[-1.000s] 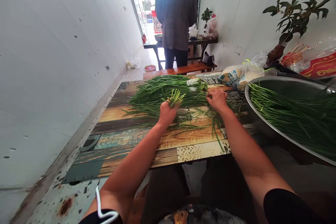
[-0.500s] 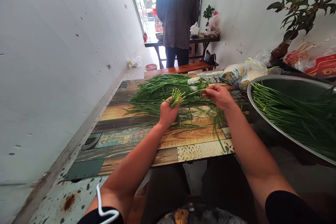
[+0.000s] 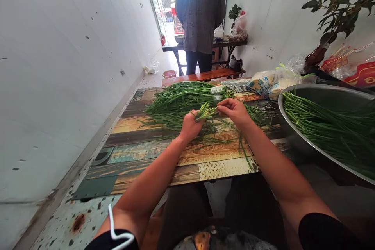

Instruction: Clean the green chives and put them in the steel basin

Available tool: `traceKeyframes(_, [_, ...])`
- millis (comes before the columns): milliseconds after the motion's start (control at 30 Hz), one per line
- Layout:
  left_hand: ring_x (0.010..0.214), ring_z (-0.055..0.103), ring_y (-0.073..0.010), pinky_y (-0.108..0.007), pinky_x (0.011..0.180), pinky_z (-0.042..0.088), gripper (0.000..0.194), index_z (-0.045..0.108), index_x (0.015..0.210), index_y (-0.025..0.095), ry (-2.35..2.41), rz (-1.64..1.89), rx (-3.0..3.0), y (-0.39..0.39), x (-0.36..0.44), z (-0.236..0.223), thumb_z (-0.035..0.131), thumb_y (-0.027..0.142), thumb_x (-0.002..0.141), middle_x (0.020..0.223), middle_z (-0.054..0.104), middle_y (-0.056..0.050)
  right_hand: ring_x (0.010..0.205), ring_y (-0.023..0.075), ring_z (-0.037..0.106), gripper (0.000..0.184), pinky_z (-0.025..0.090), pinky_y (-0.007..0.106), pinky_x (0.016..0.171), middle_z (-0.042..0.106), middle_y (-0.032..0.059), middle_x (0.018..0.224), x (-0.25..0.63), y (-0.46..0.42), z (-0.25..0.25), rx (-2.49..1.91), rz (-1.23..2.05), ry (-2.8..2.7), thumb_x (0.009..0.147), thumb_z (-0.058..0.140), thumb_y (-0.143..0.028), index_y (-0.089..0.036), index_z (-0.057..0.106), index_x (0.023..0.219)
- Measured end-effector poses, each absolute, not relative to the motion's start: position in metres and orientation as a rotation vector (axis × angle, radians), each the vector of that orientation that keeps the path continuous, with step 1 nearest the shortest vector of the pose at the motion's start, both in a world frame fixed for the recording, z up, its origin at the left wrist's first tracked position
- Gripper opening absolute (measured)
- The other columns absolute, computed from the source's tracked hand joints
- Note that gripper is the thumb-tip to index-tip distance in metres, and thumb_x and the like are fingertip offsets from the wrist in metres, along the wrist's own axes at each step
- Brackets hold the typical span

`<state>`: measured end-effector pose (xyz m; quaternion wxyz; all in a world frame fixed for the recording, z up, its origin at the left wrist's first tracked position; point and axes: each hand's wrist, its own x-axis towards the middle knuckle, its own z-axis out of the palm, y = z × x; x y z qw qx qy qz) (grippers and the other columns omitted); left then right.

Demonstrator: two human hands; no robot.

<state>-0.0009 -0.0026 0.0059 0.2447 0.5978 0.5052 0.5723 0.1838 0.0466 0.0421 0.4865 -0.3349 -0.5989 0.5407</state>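
My left hand is closed around a small bunch of garlic chives, whose pale cut ends fan out to the right above the fist. The fingertips of my right hand pinch at those stem ends; the exact strand between them is too small to make out clearly. Behind both hands lies a large heap of garlic chives, part of it tied with a whitish band. Loose scraps and thin leaves are scattered on the table around my right hand.
A big metal basin at the right holds many chives. Plastic bags and a potted plant stand behind it. The wood-patterned table ends near my lap. Farther off, a person stands at another table, beyond a bench.
My right hand has moved left, from beside the heap to the stem ends of the bunch. My left hand has shifted slightly right, and the bunch now tilts to the right.
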Motion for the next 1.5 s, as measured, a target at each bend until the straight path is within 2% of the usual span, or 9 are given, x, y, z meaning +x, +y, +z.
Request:
traceKeyframes(200, [0.072, 0.061, -0.0166, -0.027, 0.070, 0.048, 0.024, 0.071, 0.070, 0.019, 1.416, 1.495, 1.715, -0.003, -0.002, 0.006, 0.073, 0.042, 0.075, 0.065, 0.066, -0.001, 0.061, 0.0141, 0.058, 0.024, 0.050, 0.030, 0.061, 0.067, 0.0019, 0.071, 0.181, 0.044, 0.038, -0.910, 1.023, -1.623, 0.071, 0.071, -0.043, -0.020, 0.066, 0.077])
traceKeyframes(400, [0.062, 0.051, -0.0124, -0.025, 0.063, 0.042, 0.028, 0.069, 0.064, 0.017, 1.420, 1.442, 1.795, -0.005, -0.002, 0.007, 0.069, 0.042, 0.077, 0.062, 0.062, 0.000, 0.101, 0.0228, 0.061, 0.016, 0.051, 0.037, 0.085, 0.069, 0.0083, 0.108, 0.179, 0.037, 0.039, -0.719, 0.617, -2.010, 0.078, 0.066, -0.035, -0.022, 0.071, 0.087])
traceKeyframes(533, [0.064, 0.052, -0.0127, -0.025, 0.064, 0.042, 0.029, 0.067, 0.061, 0.017, 1.427, 1.424, 1.810, -0.004, -0.001, 0.007, 0.069, 0.041, 0.077, 0.061, 0.060, 0.000, 0.094, 0.0207, 0.062, 0.014, 0.050, 0.037, 0.085, 0.070, 0.0068, 0.098, 0.175, 0.039, 0.034, -0.722, 0.741, -1.943, 0.079, 0.064, -0.034, -0.022, 0.068, 0.074])
traceKeyframes(767, [0.068, 0.056, -0.0138, -0.025, 0.066, 0.045, 0.021, 0.070, 0.069, 0.016, 1.397, 1.444, 1.771, -0.004, -0.001, 0.009, 0.068, 0.036, 0.077, 0.066, 0.064, -0.001, 0.096, 0.0182, 0.061, 0.020, 0.051, 0.030, 0.076, 0.065, 0.0075, 0.110, 0.159, 0.034, 0.022, -0.785, 1.073, -1.595, 0.072, 0.068, -0.039, -0.019, 0.067, 0.073])
traceKeyframes(1000, [0.067, 0.058, -0.0137, -0.026, 0.066, 0.045, 0.011, 0.071, 0.068, 0.016, 1.443, 1.426, 1.751, -0.005, -0.001, 0.010, 0.069, 0.025, 0.074, 0.069, 0.068, 0.000, 0.071, 0.0137, 0.058, 0.034, 0.050, 0.027, 0.063, 0.066, 0.0028, 0.082, 0.161, 0.046, 0.025, -0.855, 1.320, -1.187, 0.062, 0.075, -0.051, -0.020, 0.065, 0.072])
traceKeyframes(1100, [0.068, 0.060, -0.0148, -0.028, 0.069, 0.047, 0.015, 0.070, 0.065, 0.016, 1.450, 1.438, 1.709, -0.005, -0.001, 0.009, 0.068, 0.026, 0.075, 0.071, 0.069, -0.001, 0.066, 0.0142, 0.056, 0.033, 0.048, 0.028, 0.059, 0.065, 0.0039, 0.073, 0.179, 0.057, 0.031, -1.008, 1.184, -1.197, 0.064, 0.071, -0.051, -0.019, 0.063, 0.066])
traceKeyframes(1267, [0.068, 0.061, -0.0159, -0.030, 0.070, 0.049, 0.021, 0.070, 0.065, 0.015, 1.449, 1.463, 1.631, -0.007, 0.000, 0.011, 0.071, 0.033, 0.075, 0.069, 0.069, -0.002, 0.086, 0.0204, 0.059, 0.032, 0.047, 0.032, 0.071, 0.069, 0.0096, 0.103, 0.197, 0.059, 0.039, -1.186, 0.695, -1.587, 0.061, 0.069, -0.030, -0.017, 0.073, 0.090])
traceKeyframes(1333, [0.069, 0.062, -0.0160, -0.029, 0.071, 0.049, 0.025, 0.069, 0.065, 0.015, 1.458, 1.458, 1.619, -0.008, 0.001, 0.012, 0.070, 0.037, 0.076, 0.070, 0.070, -0.002, 0.084, 0.0194, 0.060, 0.035, 0.046, 0.030, 0.070, 0.070, 0.0086, 0.100, 0.193, 0.054, 0.039, -1.144, 0.867, -1.702, 0.061, 0.070, -0.031, -0.015, 0.073, 0.092])
traceKeyframes(1500, [0.070, 0.062, -0.0166, -0.030, 0.072, 0.048, 0.030, 0.071, 0.069, 0.015, 1.475, 1.420, 1.628, -0.009, 0.002, 0.014, 0.073, 0.045, 0.072, 0.073, 0.071, -0.004, 0.054, 0.0081, 0.046, 0.037, 0.038, 0.024, 0.054, 0.056, -0.0025, 0.056, 0.172, 0.042, 0.030, -0.945, 1.342, -1.557, 0.067, 0.070, -0.051, -0.015, 0.062, 0.062])
